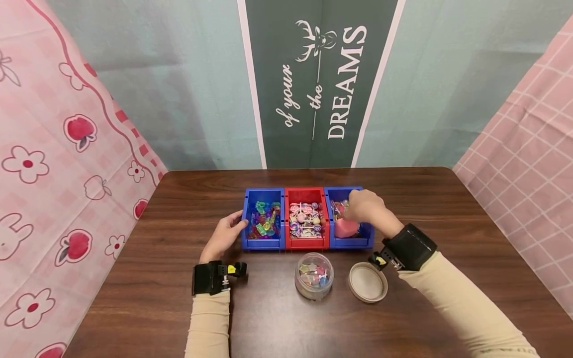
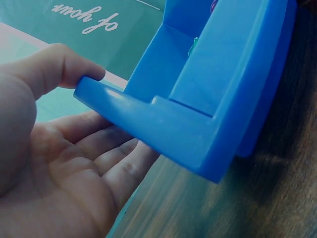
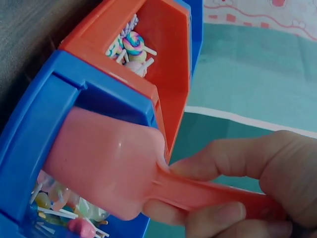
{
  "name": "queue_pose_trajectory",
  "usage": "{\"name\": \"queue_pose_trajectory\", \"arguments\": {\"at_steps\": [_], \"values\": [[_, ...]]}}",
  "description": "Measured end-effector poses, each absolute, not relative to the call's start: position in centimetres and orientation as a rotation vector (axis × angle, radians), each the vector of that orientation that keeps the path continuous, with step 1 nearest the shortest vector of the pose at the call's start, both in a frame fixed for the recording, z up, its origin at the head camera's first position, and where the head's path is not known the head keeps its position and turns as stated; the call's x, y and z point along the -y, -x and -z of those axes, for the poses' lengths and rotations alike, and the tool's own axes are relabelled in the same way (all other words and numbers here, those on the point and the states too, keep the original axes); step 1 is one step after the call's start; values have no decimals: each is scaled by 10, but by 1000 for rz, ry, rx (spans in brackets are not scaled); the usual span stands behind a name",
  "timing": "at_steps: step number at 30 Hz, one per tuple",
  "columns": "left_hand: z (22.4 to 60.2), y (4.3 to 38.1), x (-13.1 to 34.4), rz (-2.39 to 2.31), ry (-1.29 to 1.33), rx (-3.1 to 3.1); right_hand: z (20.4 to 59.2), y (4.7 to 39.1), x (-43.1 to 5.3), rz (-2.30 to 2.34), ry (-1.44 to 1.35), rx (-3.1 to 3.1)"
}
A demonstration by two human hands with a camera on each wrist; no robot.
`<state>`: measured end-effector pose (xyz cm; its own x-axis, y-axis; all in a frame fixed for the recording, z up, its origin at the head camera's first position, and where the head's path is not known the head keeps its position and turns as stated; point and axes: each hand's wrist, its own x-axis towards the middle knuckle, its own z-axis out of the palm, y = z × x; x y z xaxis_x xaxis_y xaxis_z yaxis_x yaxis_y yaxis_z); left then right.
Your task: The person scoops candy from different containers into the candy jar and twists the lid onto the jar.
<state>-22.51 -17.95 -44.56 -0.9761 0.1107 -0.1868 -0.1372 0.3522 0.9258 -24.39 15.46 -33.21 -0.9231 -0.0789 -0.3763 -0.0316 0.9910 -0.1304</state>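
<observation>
My right hand (image 1: 368, 206) grips a pink scoop (image 3: 109, 161) by its handle, thumb on one side and fingers curled around the other. The scoop's bowl is down inside the right blue bin (image 1: 364, 242), among small lollipop charms (image 3: 59, 206). On the left, my left hand (image 1: 225, 234) holds the side wall of the left blue bin (image 2: 173, 134), thumb at the rim and fingers against the outside. Colourful translucent charms (image 1: 267, 223) lie in that bin. Between the two stands a red bin (image 1: 307, 243) with swirl lollipop charms (image 1: 306, 219).
In front of the bins is a round clear jar (image 1: 315, 276) with star-shaped pieces inside. To its right lies a round pale lid (image 1: 368, 282). The bins stand side by side on a dark wooden table (image 1: 188, 199), with hanging cloths (image 1: 179, 89) behind and beside it.
</observation>
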Motion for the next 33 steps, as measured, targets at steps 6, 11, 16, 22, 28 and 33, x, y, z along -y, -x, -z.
{"name": "queue_pose_trajectory", "arguments": {"at_steps": [6,11,16,22,28,33], "values": [[446,225,180,-1687,45,-2379,333,237,-149,173,40,-2782],[446,225,179,-1673,37,-2386,334,233,-149,206,-5,-2803],[445,226,179,-1673,48,-2385,336,229,-152,236,-5,-2852],[444,225,179,-1659,55,-2384,340,226,-153,263,5,-2895],[443,225,180,-1656,45,-2387,338,224,-153,224,4,-2856],[442,225,179,-1655,49,-2387,338,223,-152,211,16,-2848]]}}
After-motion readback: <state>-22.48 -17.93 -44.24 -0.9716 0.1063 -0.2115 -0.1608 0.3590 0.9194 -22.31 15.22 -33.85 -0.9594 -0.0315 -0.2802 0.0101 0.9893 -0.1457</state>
